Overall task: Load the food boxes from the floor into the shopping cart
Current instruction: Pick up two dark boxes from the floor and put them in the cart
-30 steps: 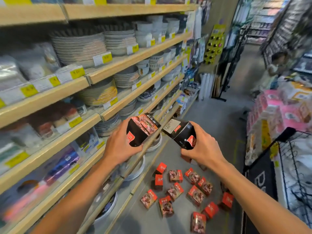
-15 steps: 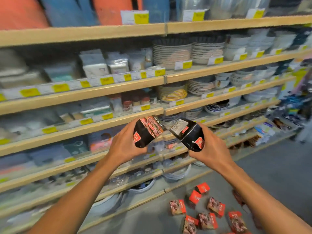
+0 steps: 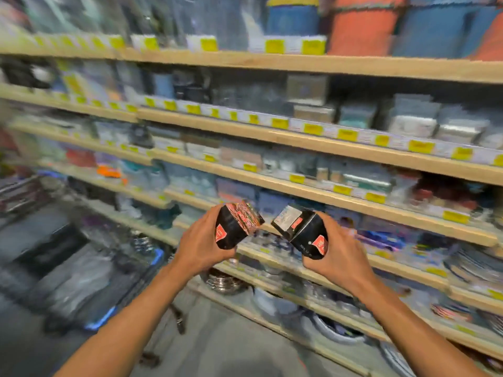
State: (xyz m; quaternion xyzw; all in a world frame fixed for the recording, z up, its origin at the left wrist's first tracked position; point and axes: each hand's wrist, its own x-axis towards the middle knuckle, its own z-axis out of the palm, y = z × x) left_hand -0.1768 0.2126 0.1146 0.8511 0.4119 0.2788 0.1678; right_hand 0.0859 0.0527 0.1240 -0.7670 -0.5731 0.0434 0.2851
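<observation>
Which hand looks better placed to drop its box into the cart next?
Probably the left hand: its black food box with the red label sits nearer the blurred wire shopping cart at far left. The right hand grips a like box farther away.

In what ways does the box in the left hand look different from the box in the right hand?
The left hand holds its food box with the colourful food picture facing up; the box in the right hand shows a pale printed panel instead. The left box leans to the left, the right box to the right. Both are black with a red label, each gripped by one hand and held apart.
</observation>
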